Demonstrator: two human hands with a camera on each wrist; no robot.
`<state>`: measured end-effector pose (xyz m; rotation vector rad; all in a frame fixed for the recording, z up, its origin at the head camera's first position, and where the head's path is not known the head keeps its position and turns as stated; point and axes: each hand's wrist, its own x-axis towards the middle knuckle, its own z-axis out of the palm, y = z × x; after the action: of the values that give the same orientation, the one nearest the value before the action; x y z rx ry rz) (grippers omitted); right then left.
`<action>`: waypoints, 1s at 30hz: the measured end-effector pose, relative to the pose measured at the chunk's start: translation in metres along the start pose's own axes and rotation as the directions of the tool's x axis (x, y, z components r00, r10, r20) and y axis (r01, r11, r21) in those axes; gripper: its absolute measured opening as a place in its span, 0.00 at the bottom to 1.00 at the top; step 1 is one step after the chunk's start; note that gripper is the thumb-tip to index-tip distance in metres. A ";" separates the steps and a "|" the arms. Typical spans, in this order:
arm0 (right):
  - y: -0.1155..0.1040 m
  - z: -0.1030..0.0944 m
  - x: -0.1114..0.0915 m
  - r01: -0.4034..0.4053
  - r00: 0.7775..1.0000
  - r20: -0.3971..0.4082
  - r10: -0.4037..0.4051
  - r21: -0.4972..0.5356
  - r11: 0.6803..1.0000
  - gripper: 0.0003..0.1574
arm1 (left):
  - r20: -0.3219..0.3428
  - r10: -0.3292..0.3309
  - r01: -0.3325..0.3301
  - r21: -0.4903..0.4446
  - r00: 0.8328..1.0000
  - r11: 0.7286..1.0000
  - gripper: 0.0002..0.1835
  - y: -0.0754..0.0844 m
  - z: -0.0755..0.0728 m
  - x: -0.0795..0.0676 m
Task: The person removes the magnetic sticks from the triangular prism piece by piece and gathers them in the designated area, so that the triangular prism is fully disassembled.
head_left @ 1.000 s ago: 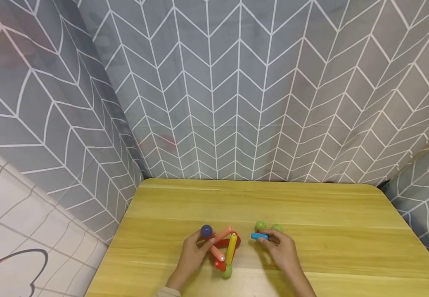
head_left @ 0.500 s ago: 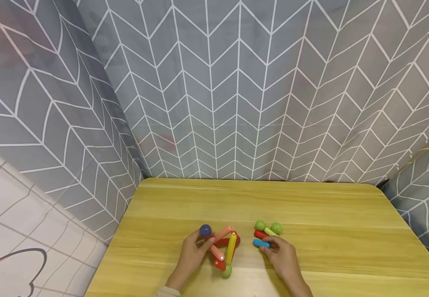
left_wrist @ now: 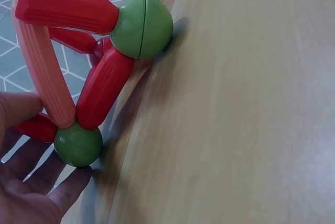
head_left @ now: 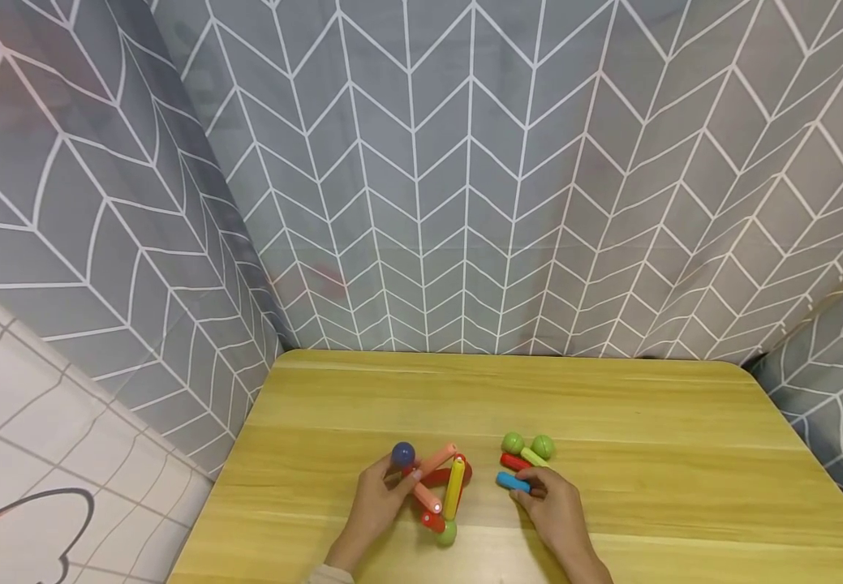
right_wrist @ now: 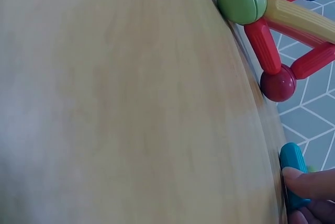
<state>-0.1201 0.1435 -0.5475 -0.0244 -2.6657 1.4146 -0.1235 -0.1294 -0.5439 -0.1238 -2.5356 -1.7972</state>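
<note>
On the left, my left hand (head_left: 377, 504) grips a frame of magnetic rods and balls. Its parts include a salmon rod (head_left: 427, 497), a yellow rod (head_left: 453, 489), red rods (left_wrist: 106, 88), a blue ball (head_left: 403, 454) and a green ball (left_wrist: 78, 144). In the left wrist view, the thumb lies by the salmon rod while fingers reach under that green ball. My right hand (head_left: 556, 507) pinches a blue rod (head_left: 513, 482) by one end, low at the tabletop. The right wrist view shows the thumb pressed on this blue rod (right_wrist: 293, 161).
Just beyond my right hand lie a red rod (head_left: 514, 461), a yellow-green rod (head_left: 534, 457) and two green balls (head_left: 513, 443). All this rests on a wooden table (head_left: 363, 389). A grey patterned curtain (head_left: 465, 203) hangs behind its far edge.
My right hand has drawn the blue rod a little toward me, uncovering the red and yellow-green rods and the green balls. The left hand and its frame have hardly moved.
</note>
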 end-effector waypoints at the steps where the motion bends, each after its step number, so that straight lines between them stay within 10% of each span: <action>1: 0.000 0.000 0.000 0.005 1.000 -0.003 -0.005 -0.005 1.000 0.14 | 0.002 -0.001 0.001 0.000 1.000 1.000 0.13 0.000 0.000 0.000; 21: 0.006 0.006 0.000 0.145 0.966 -0.201 -0.163 -0.101 0.984 0.15 | 0.274 0.043 -0.022 -0.079 0.961 0.997 0.23 -0.007 -0.023 -0.008; 30: -0.002 0.004 0.001 0.164 0.957 -0.227 -0.182 -0.096 0.982 0.15 | 0.264 0.007 -0.007 0.001 0.965 1.000 0.30 -0.007 -0.021 -0.009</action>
<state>-0.1215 0.1391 -0.5477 0.0320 -2.4591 1.1765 -0.1150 -0.1519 -0.5439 -0.3976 -2.7043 -1.8905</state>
